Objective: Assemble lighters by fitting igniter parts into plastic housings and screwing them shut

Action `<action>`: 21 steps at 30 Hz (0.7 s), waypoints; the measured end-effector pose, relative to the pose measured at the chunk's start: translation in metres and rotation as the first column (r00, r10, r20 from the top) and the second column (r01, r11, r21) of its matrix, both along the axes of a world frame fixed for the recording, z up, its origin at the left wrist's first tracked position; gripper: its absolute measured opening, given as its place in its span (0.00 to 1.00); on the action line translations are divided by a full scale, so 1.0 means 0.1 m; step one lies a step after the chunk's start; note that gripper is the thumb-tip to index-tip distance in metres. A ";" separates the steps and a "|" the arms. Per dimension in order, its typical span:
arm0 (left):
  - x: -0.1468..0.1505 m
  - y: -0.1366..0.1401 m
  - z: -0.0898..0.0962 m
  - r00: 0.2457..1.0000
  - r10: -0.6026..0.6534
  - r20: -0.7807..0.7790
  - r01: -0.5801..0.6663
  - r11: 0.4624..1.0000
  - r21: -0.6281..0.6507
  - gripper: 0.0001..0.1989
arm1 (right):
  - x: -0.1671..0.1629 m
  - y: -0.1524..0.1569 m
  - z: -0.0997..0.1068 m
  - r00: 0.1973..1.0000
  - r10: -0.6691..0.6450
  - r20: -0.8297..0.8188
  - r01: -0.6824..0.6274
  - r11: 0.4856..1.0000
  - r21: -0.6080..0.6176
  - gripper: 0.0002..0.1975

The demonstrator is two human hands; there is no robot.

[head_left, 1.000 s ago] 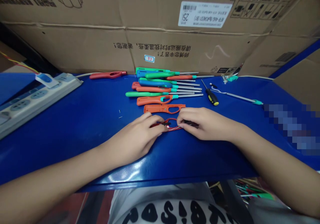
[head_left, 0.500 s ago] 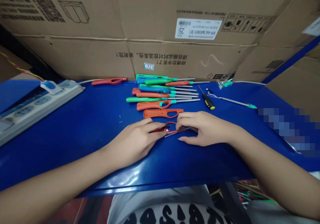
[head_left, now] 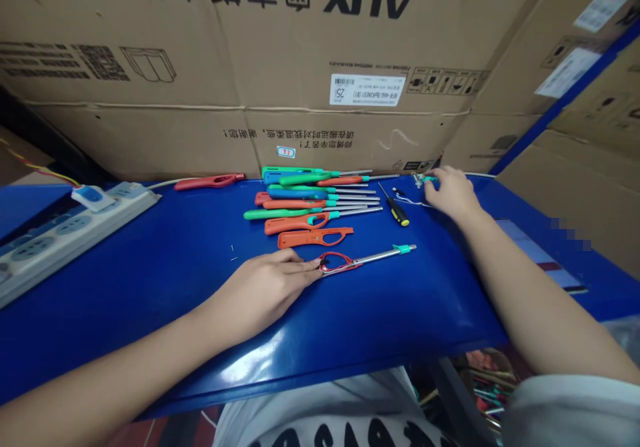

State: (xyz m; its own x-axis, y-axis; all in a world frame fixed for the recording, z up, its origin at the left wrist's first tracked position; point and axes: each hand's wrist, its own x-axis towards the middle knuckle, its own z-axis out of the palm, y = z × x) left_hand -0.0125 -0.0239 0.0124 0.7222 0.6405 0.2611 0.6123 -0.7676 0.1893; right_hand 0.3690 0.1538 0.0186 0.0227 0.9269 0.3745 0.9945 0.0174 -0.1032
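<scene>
My left hand point(head_left: 270, 277) is closed on the handle end of a red long-nosed lighter point(head_left: 340, 258), an opened shell lying on the blue table. A metal tube with a turquoise collar point(head_left: 401, 250) extends from the lighter to the right; wires and a dark part show in its trigger loop. At the back right, my right hand point(head_left: 453, 192) reaches over a small heap of turquoise and metal parts point(head_left: 419, 179), thumb and fingers apart around it. Just above the red lighter lies a loose orange shell half point(head_left: 315, 237).
Several coloured lighters point(head_left: 300, 194) lie in a stack at the back, with a yellow-black screwdriver point(head_left: 399, 212) to their right. A red shell point(head_left: 209, 182) and a power strip point(head_left: 75, 220) are on the left. Two tiny screws point(head_left: 233, 252) lie nearby. Cardboard point(head_left: 175, 137) walls the back.
My right hand has left the red lighter and moved to the small parts at the back right. The tube with the turquoise collar now lies against the lighter. My left hand stays on it.
</scene>
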 end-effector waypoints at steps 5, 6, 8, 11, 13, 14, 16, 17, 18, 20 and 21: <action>0.02 0.00 -0.02 0.999 0.004 0.041 -0.004 1.000 -0.003 0.17 | 0.23 0.17 -0.21 0.985 -0.169 -0.028 0.168 0.985 -0.034 0.24; 0.03 0.01 -0.03 0.999 0.001 0.052 -0.001 1.000 -0.002 0.17 | 0.24 0.22 -0.23 0.983 -0.178 -0.035 0.177 0.983 -0.039 0.25; 0.03 0.02 -0.04 0.997 -0.008 0.073 0.008 1.000 -0.006 0.17 | 0.26 0.33 -0.23 0.983 -0.177 -0.053 0.175 0.983 -0.050 0.26; 0.03 0.02 -0.04 0.996 -0.010 0.084 0.011 1.000 -0.019 0.17 | 0.33 0.52 -0.22 0.986 -0.152 -0.069 0.147 0.987 -0.070 0.24; 0.03 0.02 -0.04 0.997 -0.009 0.082 0.011 1.000 -0.025 0.18 | 0.39 0.64 -0.21 0.989 -0.132 -0.072 0.126 0.988 -0.091 0.22; 0.04 0.02 -0.03 0.997 -0.007 0.081 0.009 1.000 -0.026 0.17 | 0.41 0.69 -0.20 0.989 -0.124 -0.074 0.116 0.988 -0.104 0.21; 0.05 0.01 -0.03 0.997 0.002 0.079 0.000 1.000 -0.017 0.17 | 0.44 0.75 -0.20 0.991 -0.107 -0.078 0.096 0.987 -0.132 0.19; 0.05 0.01 -0.02 0.997 0.003 0.078 -0.002 1.000 -0.009 0.17 | 0.45 0.76 -0.20 0.992 -0.095 -0.081 0.082 0.986 -0.145 0.18; 0.05 0.01 -0.02 0.997 0.002 0.079 -0.002 1.000 0.001 0.17 | 0.45 0.77 -0.20 0.993 -0.078 -0.083 0.065 0.986 -0.156 0.18; 0.05 0.01 -0.03 0.997 -0.002 0.082 0.001 1.000 0.011 0.17 | 0.44 0.76 -0.20 0.995 -0.038 -0.087 0.023 0.985 -0.172 0.16; 0.05 0.01 -0.03 0.996 -0.006 0.083 0.005 1.000 0.008 0.17 | 0.43 0.74 -0.20 0.996 -0.018 -0.089 0.002 0.984 -0.177 0.15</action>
